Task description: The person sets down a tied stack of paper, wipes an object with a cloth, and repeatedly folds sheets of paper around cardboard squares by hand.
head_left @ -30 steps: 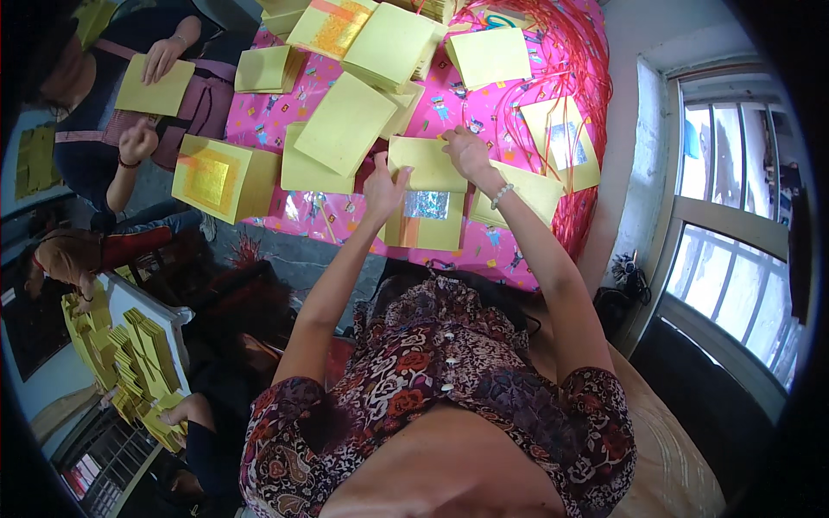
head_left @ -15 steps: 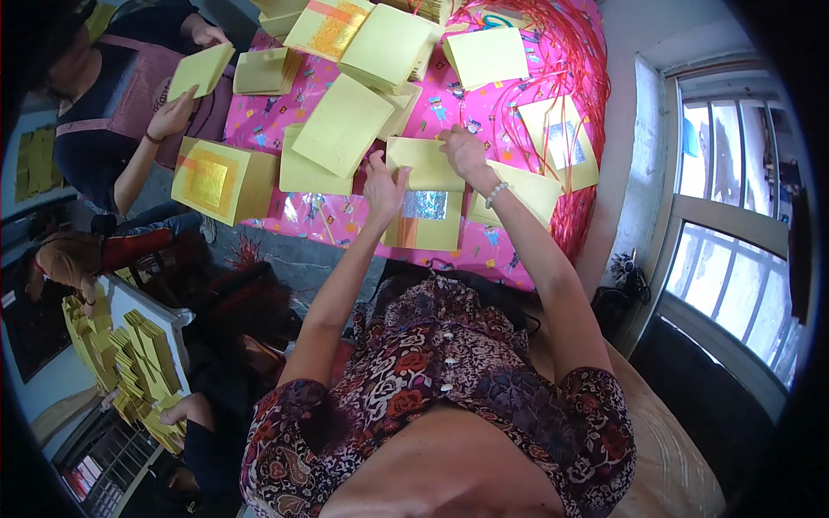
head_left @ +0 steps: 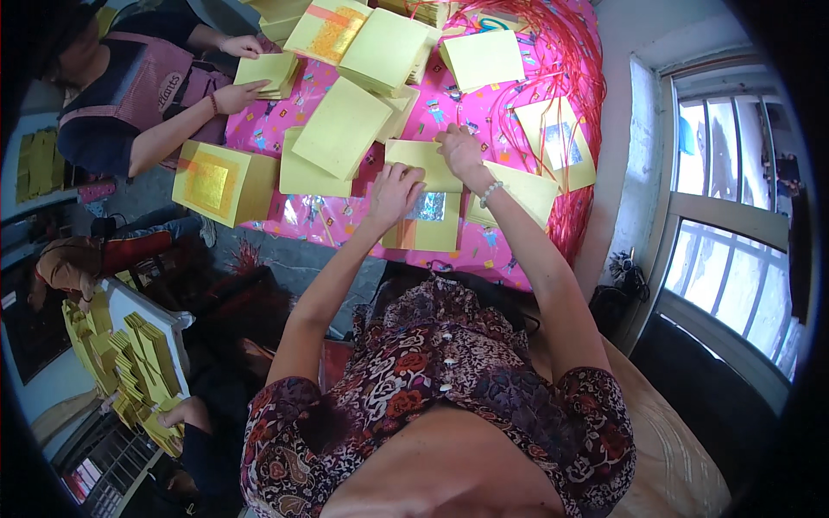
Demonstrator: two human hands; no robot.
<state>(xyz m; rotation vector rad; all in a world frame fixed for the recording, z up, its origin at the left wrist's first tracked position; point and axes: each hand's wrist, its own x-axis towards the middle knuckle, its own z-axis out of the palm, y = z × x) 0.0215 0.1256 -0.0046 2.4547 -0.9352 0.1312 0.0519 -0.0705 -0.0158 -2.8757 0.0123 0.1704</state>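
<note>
In front of me a yellow paper sheet (head_left: 447,177) lies across the top of another yellow piece with a silver foil square (head_left: 430,207) and an orange band. Whether the two are one folded sheet, I cannot tell. My left hand (head_left: 396,192) rests on the upper sheet's lower left, fingers bent and close together on the paper. My right hand (head_left: 462,157), with a beaded bracelet at its wrist, has its fingers curled at the same sheet's upper right edge. To the right, a stack of yellow sheets (head_left: 527,194) lies partly under my right wrist.
A pink patterned table cover (head_left: 332,220) carries several yellow paper stacks. Red strings (head_left: 570,60) trail along the right side, near teal-handled scissors (head_left: 494,24). At the left, a co-worker's hand (head_left: 235,97) holds a yellow stack (head_left: 266,73). More people handle yellow bundles (head_left: 142,363) lower left.
My left hand has moved right and its fingers have come down onto the sheet. My right hand has shifted slightly left. The co-worker has brought their hands down to the yellow stack.
</note>
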